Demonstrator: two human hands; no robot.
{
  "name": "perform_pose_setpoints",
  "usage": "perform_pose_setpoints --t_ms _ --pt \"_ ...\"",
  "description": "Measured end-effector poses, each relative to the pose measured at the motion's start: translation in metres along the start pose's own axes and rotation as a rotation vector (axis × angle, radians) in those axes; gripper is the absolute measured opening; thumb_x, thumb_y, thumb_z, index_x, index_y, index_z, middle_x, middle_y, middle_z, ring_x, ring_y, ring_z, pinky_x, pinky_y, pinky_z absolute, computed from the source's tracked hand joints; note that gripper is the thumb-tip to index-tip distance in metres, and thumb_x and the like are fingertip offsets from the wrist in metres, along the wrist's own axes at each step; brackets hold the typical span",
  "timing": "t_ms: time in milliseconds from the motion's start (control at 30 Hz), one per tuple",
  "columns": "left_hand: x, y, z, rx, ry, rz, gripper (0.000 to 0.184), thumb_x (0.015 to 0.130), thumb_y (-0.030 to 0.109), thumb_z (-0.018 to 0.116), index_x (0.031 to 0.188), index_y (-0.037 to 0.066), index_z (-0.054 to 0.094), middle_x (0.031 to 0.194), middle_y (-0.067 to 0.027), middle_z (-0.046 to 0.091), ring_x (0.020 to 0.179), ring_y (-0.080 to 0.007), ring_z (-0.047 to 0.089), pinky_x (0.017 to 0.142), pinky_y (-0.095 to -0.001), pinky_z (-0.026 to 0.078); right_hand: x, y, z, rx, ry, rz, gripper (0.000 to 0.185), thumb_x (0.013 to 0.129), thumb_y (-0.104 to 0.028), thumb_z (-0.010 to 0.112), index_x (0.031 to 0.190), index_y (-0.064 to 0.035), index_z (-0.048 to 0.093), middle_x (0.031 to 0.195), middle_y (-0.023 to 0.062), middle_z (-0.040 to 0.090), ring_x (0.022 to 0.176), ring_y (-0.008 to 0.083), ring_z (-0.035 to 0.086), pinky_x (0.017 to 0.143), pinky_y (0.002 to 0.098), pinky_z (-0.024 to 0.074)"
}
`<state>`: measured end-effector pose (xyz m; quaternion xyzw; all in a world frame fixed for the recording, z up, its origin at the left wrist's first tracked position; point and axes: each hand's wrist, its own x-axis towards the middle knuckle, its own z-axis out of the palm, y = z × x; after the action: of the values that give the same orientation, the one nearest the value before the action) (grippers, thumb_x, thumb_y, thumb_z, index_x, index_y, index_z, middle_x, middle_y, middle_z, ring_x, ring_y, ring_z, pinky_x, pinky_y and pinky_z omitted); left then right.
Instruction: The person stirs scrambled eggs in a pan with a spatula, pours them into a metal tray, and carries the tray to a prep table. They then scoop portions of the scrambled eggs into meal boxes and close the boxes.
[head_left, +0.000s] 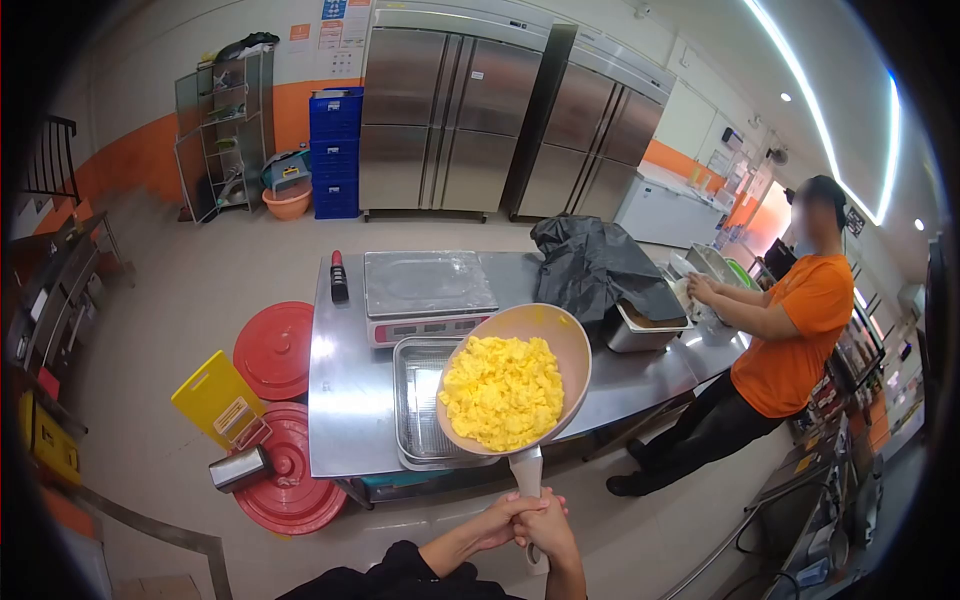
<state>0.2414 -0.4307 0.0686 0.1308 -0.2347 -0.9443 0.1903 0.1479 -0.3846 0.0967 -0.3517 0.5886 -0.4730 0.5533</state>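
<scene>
Both my left hand (497, 522) and my right hand (549, 522) are closed together around the handle of a frying pan (574, 362). Its inside is beige and its handle pale. A heap of yellow scrambled eggs (503, 393) fills much of the pan. The pan is held above the near edge of a steel table (340, 410), overlapping the right part of a rectangular metal tray (415, 400) in my view. That tray holds a wire rack or mesh. How far the pan is above the tray, I cannot tell.
A scale (425, 290) and a sharpener-like red and black tool (338, 278) lie behind the tray. Black plastic (600, 265) partly covers a steel pan (640, 335). A co-worker in orange (800, 320) stands at right. Red lidded bins (285, 475) flank the table's left side.
</scene>
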Motion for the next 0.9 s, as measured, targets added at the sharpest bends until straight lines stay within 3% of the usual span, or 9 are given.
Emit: perform_pose_setpoints --t_ms 100,300,367,600,700,800,833,900 --pt "0.005 -0.011 0.007 0.012 0.002 0.044 0.043 0.082 0.026 0.056 0.115 0.001 0.045 0.111 -0.0118 0.053 0.104 -0.0180 0.053 0.082 -0.0274 0.046 -0.010 -0.007 -0.006 -0.052 0.029 -0.069 0.015 0.076 -0.004 0.046 0.062 -0.0042 0.051 0.045 0.0001 0.042 0.035 0.0099 0.042 0.031 0.0234 0.0321" --pt "0.024 -0.010 0.006 -0.066 -0.009 0.066 0.041 0.082 0.021 0.056 0.115 0.002 0.042 0.112 -0.0121 0.051 0.108 -0.0203 0.050 0.088 -0.0304 0.044 0.003 -0.014 -0.019 -0.240 0.084 -0.096 0.017 0.074 -0.006 0.047 0.057 -0.0043 0.048 0.044 0.0022 0.044 0.034 0.0119 0.044 0.031 0.0243 0.0340" --pt "0.031 -0.007 0.003 -0.123 -0.027 0.037 0.043 0.082 0.017 0.056 0.117 0.003 0.036 0.115 -0.0114 0.047 0.114 -0.0241 0.045 0.095 -0.0357 0.040 0.020 0.009 -0.033 -0.316 0.107 -0.072 0.017 0.074 -0.007 0.046 0.057 -0.0040 0.048 0.044 0.0024 0.044 0.034 0.0118 0.044 0.031 0.0243 0.0347" --pt "0.039 -0.020 0.013 -0.185 0.002 0.069 0.041 0.083 0.017 0.056 0.116 0.004 0.037 0.115 -0.0100 0.047 0.116 -0.0237 0.044 0.095 -0.0356 0.040 0.018 0.011 -0.050 -0.441 0.089 -0.143 0.017 0.074 -0.009 0.044 0.059 -0.0024 0.049 0.044 0.0029 0.045 0.034 0.0112 0.045 0.031 0.0239 0.0361" --pt "0.045 -0.023 0.009 -0.235 -0.003 0.084 0.040 0.083 0.017 0.056 0.116 0.004 0.038 0.115 -0.0097 0.047 0.116 -0.0236 0.043 0.095 -0.0356 0.040 0.055 0.068 -0.064 -0.716 0.214 -0.366 0.017 0.075 -0.010 0.044 0.061 -0.0010 0.051 0.045 0.0029 0.045 0.035 0.0105 0.045 0.031 0.0235 0.0364" --pt "0.046 -0.027 0.011 -0.249 -0.006 0.093 0.039 0.083 0.016 0.056 0.116 0.005 0.039 0.115 -0.0093 0.047 0.116 -0.0238 0.043 0.095 -0.0360 0.040 0.030 0.036 -0.063 -0.569 0.107 -0.262 0.019 0.076 -0.012 0.045 0.068 0.0020 0.054 0.047 0.0074 0.049 0.038 0.0158 0.050 0.033 0.0271 0.0394" --pt "0.047 -0.027 0.010 -0.251 -0.008 0.096 0.038 0.083 0.016 0.055 0.115 0.005 0.039 0.115 -0.0092 0.047 0.116 -0.0240 0.043 0.096 -0.0366 0.040 0.020 0.010 -0.055 -0.626 0.090 -0.193 0.017 0.076 -0.012 0.047 0.080 0.0035 0.051 0.063 0.0136 0.052 0.056 0.0221 0.052 0.048 0.0322 0.0409" --pt "0.050 -0.030 0.008 -0.263 -0.033 0.103 0.035 0.084 0.016 0.055 0.115 0.006 0.041 0.114 -0.0094 0.048 0.115 -0.0233 0.044 0.095 -0.0364 0.040 0.005 -0.026 -0.046 -0.736 0.059 -0.051 0.035 0.076 -0.012 0.050 0.105 0.0066 0.046 0.096 0.0259 0.057 0.093 0.0346 0.057 0.080 0.0423 0.0440"
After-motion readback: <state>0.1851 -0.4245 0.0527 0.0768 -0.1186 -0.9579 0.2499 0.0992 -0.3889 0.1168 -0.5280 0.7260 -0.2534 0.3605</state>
